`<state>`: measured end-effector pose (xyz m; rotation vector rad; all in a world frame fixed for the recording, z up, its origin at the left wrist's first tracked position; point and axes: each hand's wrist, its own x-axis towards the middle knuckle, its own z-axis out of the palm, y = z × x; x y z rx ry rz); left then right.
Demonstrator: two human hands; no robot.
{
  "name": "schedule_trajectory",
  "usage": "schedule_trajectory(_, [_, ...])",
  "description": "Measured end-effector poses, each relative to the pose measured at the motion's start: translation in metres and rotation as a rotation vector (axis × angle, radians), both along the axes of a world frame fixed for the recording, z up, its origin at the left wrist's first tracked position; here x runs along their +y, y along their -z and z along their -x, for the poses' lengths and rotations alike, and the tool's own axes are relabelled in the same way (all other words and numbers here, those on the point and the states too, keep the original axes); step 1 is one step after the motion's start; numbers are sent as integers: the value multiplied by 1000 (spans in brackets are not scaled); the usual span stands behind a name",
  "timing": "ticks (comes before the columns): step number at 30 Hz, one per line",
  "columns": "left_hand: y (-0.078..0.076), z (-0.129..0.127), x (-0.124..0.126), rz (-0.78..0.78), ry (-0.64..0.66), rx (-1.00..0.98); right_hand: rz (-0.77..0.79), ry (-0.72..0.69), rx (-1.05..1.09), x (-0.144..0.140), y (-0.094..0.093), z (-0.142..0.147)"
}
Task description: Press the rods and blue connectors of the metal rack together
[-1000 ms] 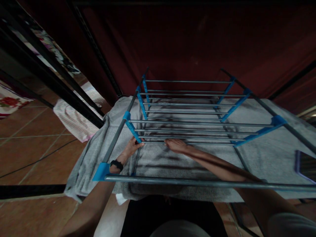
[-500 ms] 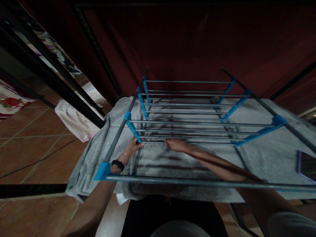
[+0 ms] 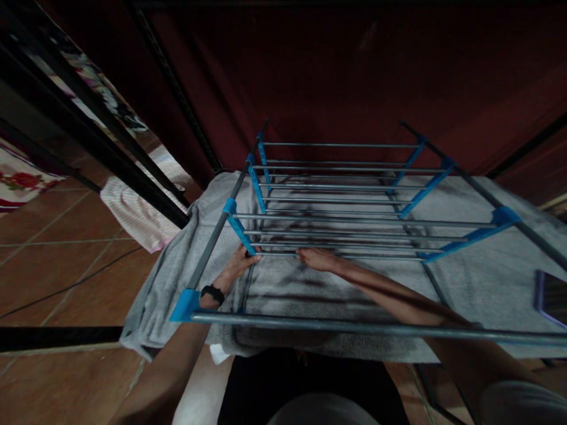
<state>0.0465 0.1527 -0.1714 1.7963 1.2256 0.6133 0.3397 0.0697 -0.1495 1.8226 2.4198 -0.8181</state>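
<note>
Both hands are reaching under the near top rail of a grey-and-blue drying rack and working at the lower tier of rods. The left hand is curling its fingers around the end of the nearest rod, right where it meets the blue side bracket; a black wristband is showing on that wrist. The right hand is lying palm-down on the same rod, a bit in from the left hand, fingers together and pointing left; can't tell whether it's actually gripping or only resting on it.

A grey towel is spreading flat beneath the rods and draping over the rack's left edge (dark smudges on it look like rod shadows). Both hands are sitting just above it, possibly touching.

A purple-edged phone is lying on the towel at far right, well apart from the hands. A striped pink cloth is hanging off a dark rail on the left, above a terracotta tile floor.
</note>
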Motion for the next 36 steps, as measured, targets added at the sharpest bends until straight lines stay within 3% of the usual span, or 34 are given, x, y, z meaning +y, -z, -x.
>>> schedule_trajectory(15, [-1, -4, -2, -18, -33, 8, 65, 41, 177, 3, 3, -2])
schedule_trajectory(26, [-13, -6, 1, -42, -9, 119, -76, -24, 33, -8, -6, 1])
schedule_trajectory(30, [-13, -6, 7, -77, -20, 215, -142, -46, -13, -40, -30, -21])
schedule_trajectory(34, [-13, -5, 11, -103, 19, 246, -140, 33, 31, -109, -69, -49])
schedule_trajectory(36, [-13, -4, 12, -92, 21, 288, -74, 145, 74, -147, -91, -59])
